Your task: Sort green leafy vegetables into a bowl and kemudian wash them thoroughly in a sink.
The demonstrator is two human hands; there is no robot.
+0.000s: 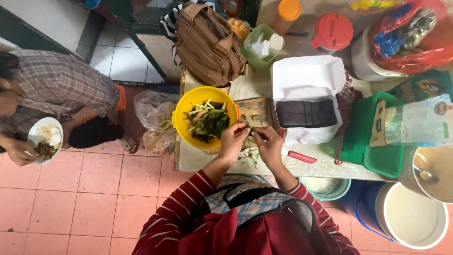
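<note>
left hand (232, 140) pinched on green stalk (248, 128), mostly hidden by fingers | right hand (268, 141) pinched on same stalk, over wooden cutting board (257, 111) on tabletop (325, 165) | yellow bowl (181, 120) of greens just beside | brown backpack (207, 45) beyond

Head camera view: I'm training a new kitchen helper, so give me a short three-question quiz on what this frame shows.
1. True or false: the yellow bowl is empty.
2. What do the left hand and the right hand hold together? A) a spoon B) a green vegetable piece C) the red-handled knife
3. Fill in: the white box holds a dark, scored ____.

Key
1. False: it holds green vegetable pieces.
2. B: the fingers of both hands pinch it over the wooden cutting board; the knife lies on the table, apart from the hands.
3. Slab.
</note>
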